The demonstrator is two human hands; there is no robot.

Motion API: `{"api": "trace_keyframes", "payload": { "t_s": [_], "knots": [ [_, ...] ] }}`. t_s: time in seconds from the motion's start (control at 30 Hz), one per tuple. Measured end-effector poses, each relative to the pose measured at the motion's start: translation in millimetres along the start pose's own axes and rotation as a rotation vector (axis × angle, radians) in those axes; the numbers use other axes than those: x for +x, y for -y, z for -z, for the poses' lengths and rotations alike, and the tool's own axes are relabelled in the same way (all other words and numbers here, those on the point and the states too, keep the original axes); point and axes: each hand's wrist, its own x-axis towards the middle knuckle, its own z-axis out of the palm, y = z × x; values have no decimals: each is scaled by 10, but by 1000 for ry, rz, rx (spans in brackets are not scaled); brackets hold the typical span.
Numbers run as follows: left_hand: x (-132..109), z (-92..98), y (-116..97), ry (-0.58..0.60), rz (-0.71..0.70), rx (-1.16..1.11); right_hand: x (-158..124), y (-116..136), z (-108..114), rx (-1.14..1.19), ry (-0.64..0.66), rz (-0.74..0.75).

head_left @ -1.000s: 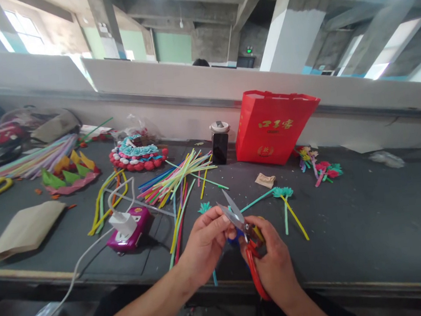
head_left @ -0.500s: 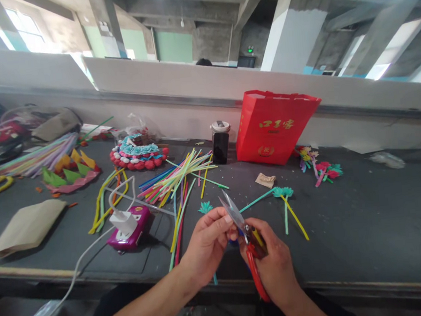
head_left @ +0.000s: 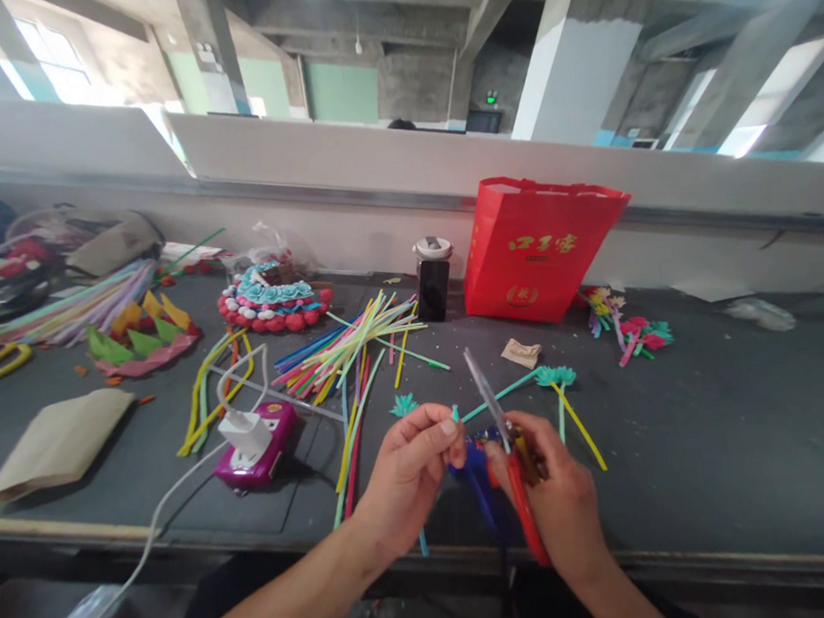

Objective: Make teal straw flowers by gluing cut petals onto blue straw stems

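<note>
My left hand [head_left: 418, 462] pinches a thin teal straw [head_left: 455, 414] between thumb and forefinger. Its short tip shows above the fingers, and a teal length hangs below the hand. In my right hand [head_left: 554, 494] is a pair of red-handled scissors [head_left: 492, 398], its blades pointing up and away, apart from the straw. Something brownish-yellow shows beside the handle in that hand; I cannot make out what it is. A blue object [head_left: 481, 481] lies between the hands, partly hidden. Beyond them are a teal straw flower [head_left: 404, 405] and another teal flower [head_left: 556, 376] with straw stems.
A pile of coloured straws [head_left: 350, 353] lies ahead, left of a phone [head_left: 434, 290] leaning on a cup. A red bag [head_left: 543, 249] stands at the back. To the left are a purple power socket [head_left: 257, 445] with a white cable and a brown envelope [head_left: 59, 441].
My right hand has drawn the scissors right, away from my left fingertips. The blades, apart before, are now closer together. The teal tip in my left hand now shows.
</note>
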Motion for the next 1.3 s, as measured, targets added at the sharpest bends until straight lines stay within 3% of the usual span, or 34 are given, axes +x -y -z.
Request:
{"api": "trace_keyframes", "payload": {
  "t_s": [0.07,0.2,0.43,0.9,1.03,1.1,1.2,1.3],
  "knots": [
    [8,19,-9,-9,-23,21,96,-110,81,-81,2,-62],
    [37,92,-29,-43,-62,70,219,-389,256,-331,175,-211],
    [101,186,-50,-130,-98,160,149,-775,496,-435,299,-265],
    [145,232,-27,-153,-70,311,96,-870,507,-451,461,-133],
    [118,187,-33,-157,-79,389,70,-798,522,-648,410,-37],
    [108,162,-33,-165,-95,429,79,-703,531,-702,301,-19],
    [107,131,-20,-180,-109,498,110,-484,506,-500,82,100],
    [117,114,19,-178,-82,566,114,-229,410,-240,-17,348]
  ]
}}
